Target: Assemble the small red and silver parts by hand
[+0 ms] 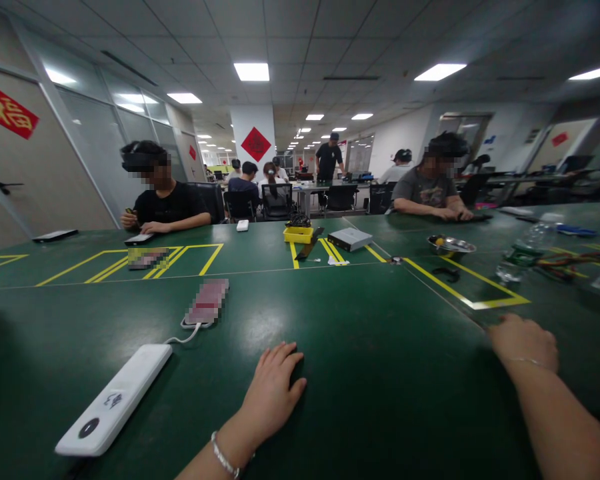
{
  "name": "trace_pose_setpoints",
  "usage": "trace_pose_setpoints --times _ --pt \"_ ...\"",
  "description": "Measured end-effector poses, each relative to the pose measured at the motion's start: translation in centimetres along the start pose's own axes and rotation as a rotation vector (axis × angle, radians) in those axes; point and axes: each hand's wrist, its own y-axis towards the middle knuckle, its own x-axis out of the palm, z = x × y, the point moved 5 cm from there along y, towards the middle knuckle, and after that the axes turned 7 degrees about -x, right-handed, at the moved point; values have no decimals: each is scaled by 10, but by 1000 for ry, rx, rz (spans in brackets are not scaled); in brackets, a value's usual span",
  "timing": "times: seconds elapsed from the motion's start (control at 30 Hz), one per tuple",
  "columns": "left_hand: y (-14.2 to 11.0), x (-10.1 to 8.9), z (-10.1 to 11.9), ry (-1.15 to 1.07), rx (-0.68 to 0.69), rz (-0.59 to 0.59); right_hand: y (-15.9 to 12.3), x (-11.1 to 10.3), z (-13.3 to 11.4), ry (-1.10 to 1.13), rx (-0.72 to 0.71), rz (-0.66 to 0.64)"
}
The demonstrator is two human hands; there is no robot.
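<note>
On the green table point(360, 373), my left hand point(275, 387) lies flat with its fingers stretched and slightly apart, holding nothing. A bracelet circles that wrist. To its left is a long white power bank point(117, 400) with dark writing and a round dark spot. A white cable point(186, 338) joins it to a phone point(207, 303) with a blurred pinkish screen. Far to the right, my right hand point(523, 343) rests on the tabletop, its back toward me and its fingers bent out of sight. Whether anything is under it cannot be seen.
Yellow tape point(475, 305) marks rectangles across the table. Beyond are a yellow tray point(299, 235), a grey box point(350, 239), a metal bowl point(451, 245), a plastic bottle point(527, 250) and bundled wires point(565, 265). Two people wearing headsets sit across the table.
</note>
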Motion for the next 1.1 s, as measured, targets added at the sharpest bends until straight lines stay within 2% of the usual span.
trace_pose_setpoints --times 0.1,0.2,0.3,0.4,0.47,0.5,0.57,0.67,0.73,0.77,0.83,0.9,0.93,1.0,1.1 --pt "0 0 0 -25 2 9 -14 -22 -42 74 -147 43" --pt "0 -5 2 -107 -1 50 -44 -38 -106 213 -381 84" --pt "0 -9 5 -321 -49 80 -101 -44 -182 406 -712 61" --pt "-2 -1 10 -678 -114 -35 -177 -47 -242 615 -1076 -13" --pt "-3 4 16 -874 -95 -86 -220 -47 -263 704 -1236 -55" --pt "-3 5 19 -926 -83 -74 -236 -47 -268 735 -1282 -65" --pt "-3 6 23 -1012 -40 -67 -256 -47 -270 774 -1331 -79" --pt "-1 10 20 -1133 -110 -115 -256 -51 -267 749 -1432 -74" --pt "1 12 15 -1211 -196 -156 -231 -56 -259 668 -1427 -5" --pt "2 12 12 -1243 -234 -162 -210 -58 -251 609 -1354 55" --pt "4 10 5 -1278 -293 -130 -154 -58 -222 459 -1071 189" --pt "5 7 -1 -1272 -326 -74 -95 -49 -172 278 -727 264" --pt "6 6 -2 -1264 -334 -54 -70 -41 -143 195 -568 255" --pt "6 5 -3 -1247 -346 -55 -30 -18 -81 129 -282 143" --pt "5 5 -1 -1219 -347 -95 0 14 -8 173 -18 16"
